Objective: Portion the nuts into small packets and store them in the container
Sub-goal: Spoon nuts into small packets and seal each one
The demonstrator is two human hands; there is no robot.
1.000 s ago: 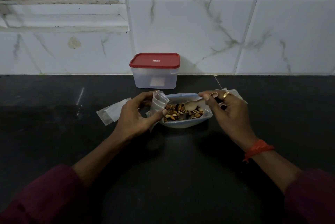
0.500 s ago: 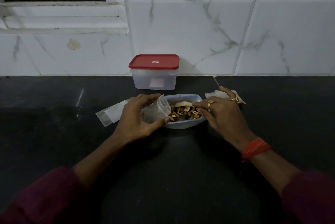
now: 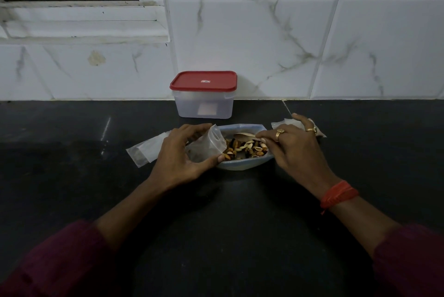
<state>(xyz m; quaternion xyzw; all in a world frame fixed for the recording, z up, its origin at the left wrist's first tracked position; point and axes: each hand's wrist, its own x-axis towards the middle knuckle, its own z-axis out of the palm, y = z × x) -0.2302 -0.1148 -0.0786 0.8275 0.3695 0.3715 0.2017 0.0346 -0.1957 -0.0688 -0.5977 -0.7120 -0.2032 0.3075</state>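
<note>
On the black counter (image 3: 216,229), centre, close to the body: bag (image 3: 240,166) lying with mouth spread upward, holding mixed nuts (image 3: 245,149), brown pieces and pale shells together. Just left of the bag, touching its rim: small packet (image 3: 206,146), clear plastic, mouth held wide and turned toward the nuts. Gripped by left hand (image 3: 179,152), thumb underneath near the bag edge, fingers curled over the top; firm hold on the plastic, nothing else in that hand. Contents of the small packet not readable through the film. Over the far side of the bag: pale spoon (image 3: 243,136), bowl above the nuts, handle pinched between thumb and forefinger of right hand (image 3: 295,150); remaining fingers spread loosely toward the back, outer ones lying over another packet (image 3: 280,124) flat on the counter behind that hand. Two rings (image 3: 280,132) on the right hand, red thread band (image 3: 338,194) round the right wrist. Behind the left hand, partly covered by it: flat clear packets (image 3: 144,152) on the counter, count not readable. Further back, against the tiled wall (image 3: 264,44), well apart from both hands: container (image 3: 203,107), translucent, upright, red lid (image 3: 203,81) seated on top; pale label on its front, inside not discernible. Upper left: window ledge (image 3: 79,25) under a dark pane. Dark red sleeves (image 3: 55,263) at the lower corners of view. Dim light throughout.
</note>
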